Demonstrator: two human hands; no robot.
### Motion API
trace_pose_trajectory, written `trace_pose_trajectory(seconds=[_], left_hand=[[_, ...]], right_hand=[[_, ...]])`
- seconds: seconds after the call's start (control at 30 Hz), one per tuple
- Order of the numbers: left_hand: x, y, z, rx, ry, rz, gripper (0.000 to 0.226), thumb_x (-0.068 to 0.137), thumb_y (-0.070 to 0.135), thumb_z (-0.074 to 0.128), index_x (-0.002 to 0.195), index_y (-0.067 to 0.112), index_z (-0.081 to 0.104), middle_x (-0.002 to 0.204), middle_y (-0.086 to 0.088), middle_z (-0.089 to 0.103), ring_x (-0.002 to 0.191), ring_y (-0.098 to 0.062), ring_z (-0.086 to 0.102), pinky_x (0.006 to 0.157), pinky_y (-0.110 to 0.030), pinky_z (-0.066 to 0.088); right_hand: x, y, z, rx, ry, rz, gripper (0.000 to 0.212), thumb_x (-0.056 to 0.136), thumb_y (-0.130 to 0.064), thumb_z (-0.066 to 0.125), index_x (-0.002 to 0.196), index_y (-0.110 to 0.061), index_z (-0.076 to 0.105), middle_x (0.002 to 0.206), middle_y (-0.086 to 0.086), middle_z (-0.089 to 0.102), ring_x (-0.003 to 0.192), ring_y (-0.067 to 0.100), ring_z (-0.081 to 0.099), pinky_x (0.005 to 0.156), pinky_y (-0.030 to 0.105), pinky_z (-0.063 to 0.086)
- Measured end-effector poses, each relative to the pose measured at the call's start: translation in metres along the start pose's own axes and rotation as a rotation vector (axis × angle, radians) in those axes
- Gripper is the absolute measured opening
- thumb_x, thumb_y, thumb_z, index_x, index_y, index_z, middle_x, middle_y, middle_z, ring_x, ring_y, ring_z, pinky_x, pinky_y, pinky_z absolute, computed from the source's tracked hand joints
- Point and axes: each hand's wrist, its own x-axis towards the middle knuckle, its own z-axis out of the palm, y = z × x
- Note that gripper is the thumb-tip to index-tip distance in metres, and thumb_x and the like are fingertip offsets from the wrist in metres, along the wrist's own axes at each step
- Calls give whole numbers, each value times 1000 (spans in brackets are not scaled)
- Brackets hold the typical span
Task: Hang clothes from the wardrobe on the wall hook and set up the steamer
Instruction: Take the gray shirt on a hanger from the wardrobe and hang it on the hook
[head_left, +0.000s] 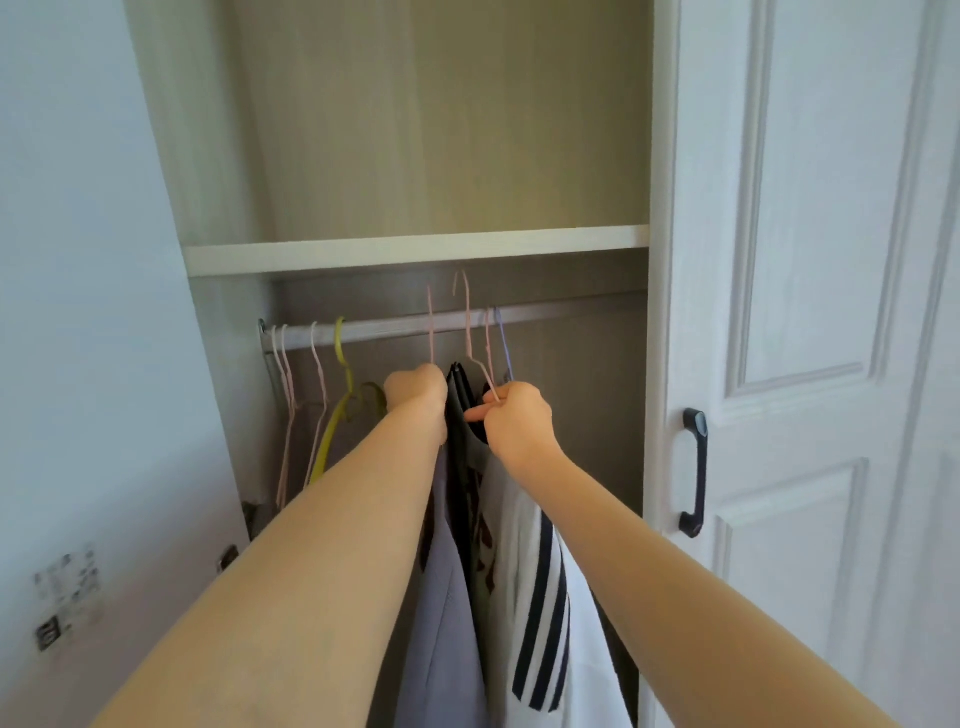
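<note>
An open wardrobe (415, 156) is filling the view, its pale wood-grain back panel rising above a white shelf (415, 252) that is running across it. Just below the shelf a metal rail (395, 325) is spanning the compartment. A plain wall (78, 260) is standing to the left, with a small label and a dark fitting low on it, and a white panelled door (810, 312) with a black handle (694, 473) is closing off the right side.

Toward the left end of the rail, several bare hangers are hanging: thin pale ones (284, 395) and a yellow one (332, 431). Between these and the clothes, the rail is showing bare, while the right side is tight against the door frame.

The clothes are hanging bunched together at the middle of the rail: a lilac garment (447, 623), a dark garment (460, 415) and a white one with navy stripes (540, 597). The left hand (418, 389) is making a closed grip around the neck of a pink hanger (430, 327), just left of the dark garment. The right hand (517, 418) is pinching the wire of another pink hanger (470, 332) whose hook is standing raised above the rail, with a blue hanger (503, 343) just beside it.
</note>
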Motion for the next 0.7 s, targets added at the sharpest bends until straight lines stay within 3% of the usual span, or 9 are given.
trace_pose_trajectory(seconds=[0.1, 0.17, 0.23, 0.3, 0.33, 0.4, 0.47, 0.6, 0.7], left_hand=[[-22, -15, -4, -84, 41, -69, 33, 91, 17, 46, 117, 3, 59, 111, -15, 66, 96, -33, 64, 70, -36, 48], [-40, -23, -11, -115, 22, -81, 33, 93, 18, 45, 118, 1, 58, 105, -11, 65, 83, -28, 60, 62, -31, 44], [-60, -29, -18, -142, -55, -98, 33, 96, 19, 46, 122, 0, 53, 105, -6, 58, 89, -28, 59, 59, -28, 43], [-74, -34, -27, -180, -48, -124, 35, 96, 17, 47, 127, 1, 50, 117, -9, 60, 106, -32, 59, 71, -30, 46], [-82, -33, -33, -189, -46, -138, 35, 95, 15, 47, 125, -2, 51, 114, -15, 63, 102, -33, 61, 72, -33, 46], [-102, -30, -46, -209, -126, -164, 32, 93, 10, 50, 124, 3, 57, 79, -14, 62, 66, -25, 59, 57, -27, 42], [-128, -27, -61, -240, -201, -212, 18, 92, 10, 56, 108, 5, 62, 54, -5, 49, 46, -17, 41, 46, -24, 33], [-190, -35, -90, -347, -351, -257, 7, 93, 12, 56, 88, 10, 59, 36, 4, 46, 34, -9, 38, 42, -22, 30], [-234, -37, -111, -387, -427, -272, 14, 97, 13, 50, 86, 12, 60, 38, 5, 49, 38, -9, 39, 43, -22, 31]], right_hand=[[-21, 5, -5, -30, -3, 6, 18, 93, -1, 45, 105, -4, 58, 113, 13, 63, 78, 16, 56, 76, 32, 49], [-37, 6, -9, -61, 3, -19, 9, 94, -7, 47, 91, -11, 53, 106, 13, 66, 81, 21, 58, 74, 36, 51], [-53, 4, -15, -98, 9, -33, 10, 96, -10, 48, 89, -11, 54, 102, 14, 69, 87, 24, 63, 78, 38, 52], [-72, -1, -25, -92, 20, -38, 12, 96, -12, 48, 97, -6, 58, 102, 13, 69, 93, 24, 64, 80, 36, 53], [-82, -3, -30, -78, 26, -32, 13, 97, -12, 47, 99, -7, 58, 102, 10, 69, 91, 22, 64, 74, 31, 53], [-106, -5, -40, -39, 34, 2, 13, 99, -13, 44, 102, -12, 57, 100, 3, 69, 84, 14, 64, 57, 18, 45], [-131, -2, -51, -29, 62, 29, 14, 99, -15, 45, 102, -14, 59, 93, -2, 71, 79, 8, 63, 53, 16, 39], [-183, -1, -83, 85, 95, 108, 15, 94, -9, 51, 94, -10, 66, 79, 2, 70, 79, 12, 63, 65, 19, 42], [-224, -8, -109, 67, 82, 94, 18, 89, 0, 53, 92, -6, 69, 68, 0, 67, 65, 8, 60, 57, 12, 42]])
